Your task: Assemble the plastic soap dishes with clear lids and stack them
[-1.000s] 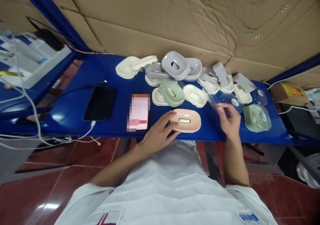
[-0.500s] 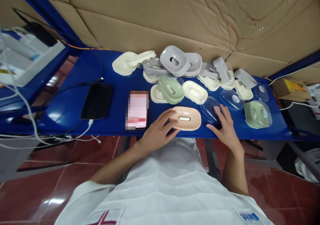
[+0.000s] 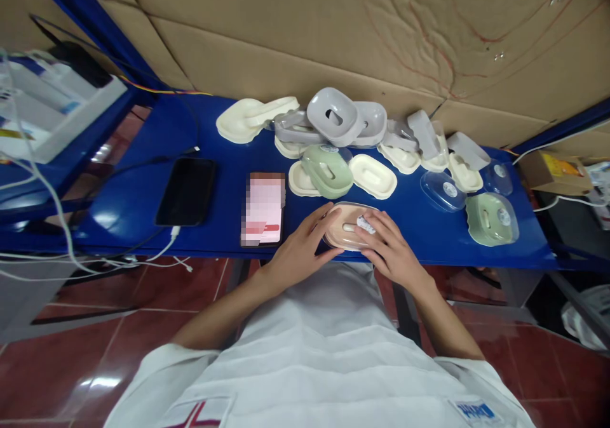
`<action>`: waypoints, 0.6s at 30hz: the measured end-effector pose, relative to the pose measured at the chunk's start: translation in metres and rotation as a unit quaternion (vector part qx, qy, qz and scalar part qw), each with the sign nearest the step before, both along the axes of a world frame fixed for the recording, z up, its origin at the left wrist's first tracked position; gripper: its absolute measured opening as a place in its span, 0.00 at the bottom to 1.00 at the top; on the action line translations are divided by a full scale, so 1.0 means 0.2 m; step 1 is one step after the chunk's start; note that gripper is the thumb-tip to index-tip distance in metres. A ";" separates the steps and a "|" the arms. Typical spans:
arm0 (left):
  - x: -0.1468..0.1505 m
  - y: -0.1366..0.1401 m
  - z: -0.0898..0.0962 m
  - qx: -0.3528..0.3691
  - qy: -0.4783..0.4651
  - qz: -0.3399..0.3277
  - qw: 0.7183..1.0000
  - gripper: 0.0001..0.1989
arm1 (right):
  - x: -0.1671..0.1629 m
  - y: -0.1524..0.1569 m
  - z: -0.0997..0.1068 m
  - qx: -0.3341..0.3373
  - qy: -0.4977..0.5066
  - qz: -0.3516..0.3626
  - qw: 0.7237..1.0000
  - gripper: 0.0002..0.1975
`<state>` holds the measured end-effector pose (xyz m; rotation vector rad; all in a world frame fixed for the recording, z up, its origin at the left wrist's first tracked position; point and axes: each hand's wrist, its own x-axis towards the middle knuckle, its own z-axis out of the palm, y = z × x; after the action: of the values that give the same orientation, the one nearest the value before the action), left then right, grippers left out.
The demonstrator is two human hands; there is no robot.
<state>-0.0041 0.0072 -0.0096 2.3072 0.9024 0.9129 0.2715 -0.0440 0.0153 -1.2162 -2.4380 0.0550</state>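
A peach soap dish (image 3: 339, 230) with a slot in its middle sits near the front edge of the blue table. Over it lies a clear lid (image 3: 366, 224) with a white round sticker. My left hand (image 3: 307, 242) grips the dish's left side, thumb at the front and fingers at the back. From the right, my right hand (image 3: 394, 251) holds the lid, its fingers across the top and the thumb at the front. Whether the lid is fully seated I cannot tell. Just behind are a green soap dish (image 3: 328, 173) and a cream tray (image 3: 374, 176).
Grey dishes (image 3: 333, 115) and cream pieces are piled along the cardboard wall. To the right lie another clear lid (image 3: 443, 191) and a lidded green dish (image 3: 490, 218). A lit phone (image 3: 264, 209) and a dark phone (image 3: 185, 192) on a cable lie left.
My right hand has brought the clear lid leftward from the table onto the peach dish. My left hand has stayed at the dish's left side.
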 end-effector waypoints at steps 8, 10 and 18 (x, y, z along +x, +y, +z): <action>0.00 0.01 -0.02 -0.005 0.011 0.003 1.000 0.44 | 0.03 0.02 -0.01 0.000 -0.006 0.019 1.000 0.27; 0.00 0.01 -0.02 -0.010 0.013 0.000 1.000 0.44 | 0.04 0.02 -0.01 -0.003 -0.007 0.019 1.000 0.28; 0.00 0.01 -0.01 -0.022 0.012 -0.001 1.000 0.39 | 0.04 0.05 -0.02 0.002 0.013 0.002 1.000 0.34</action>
<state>-0.0049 0.0088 -0.0124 2.2861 0.9215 0.8568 0.2803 -0.0347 0.0122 -1.2018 -2.4182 0.0672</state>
